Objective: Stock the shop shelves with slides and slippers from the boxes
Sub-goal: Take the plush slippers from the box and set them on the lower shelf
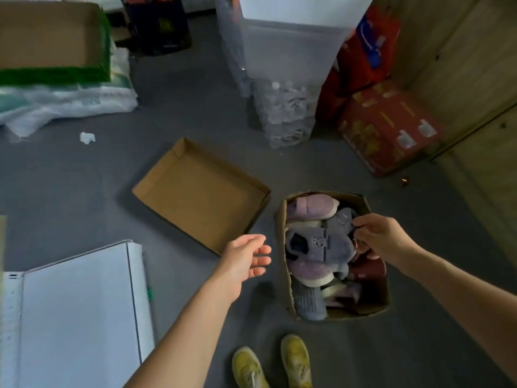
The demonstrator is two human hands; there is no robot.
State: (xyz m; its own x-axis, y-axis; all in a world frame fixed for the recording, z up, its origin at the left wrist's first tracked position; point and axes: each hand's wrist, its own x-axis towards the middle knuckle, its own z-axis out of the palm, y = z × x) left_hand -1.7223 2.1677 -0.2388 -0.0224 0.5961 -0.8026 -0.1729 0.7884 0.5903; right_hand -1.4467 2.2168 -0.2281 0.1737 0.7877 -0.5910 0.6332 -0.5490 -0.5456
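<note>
A small cardboard box [281, 219] stands on the grey floor, packed with several plush slippers in grey-blue, lilac and dark red. My right hand [377, 236] reaches in from the right and grips the edge of a grey-blue slipper [324, 245] lying on top of the pile. A lilac slipper [312, 205] lies at the far end of the box. My left hand [246, 261] hovers just left of the box with fingers relaxed and spread, holding nothing.
A shallow cardboard tray [201, 191] lies left of the slipper box. A white flat carton [78, 312] sits at lower left. Clear plastic bins [285, 65], red cartons [389, 127] and a wooden shelf unit [475, 79] stand behind. My yellow shoes [271, 362] are below.
</note>
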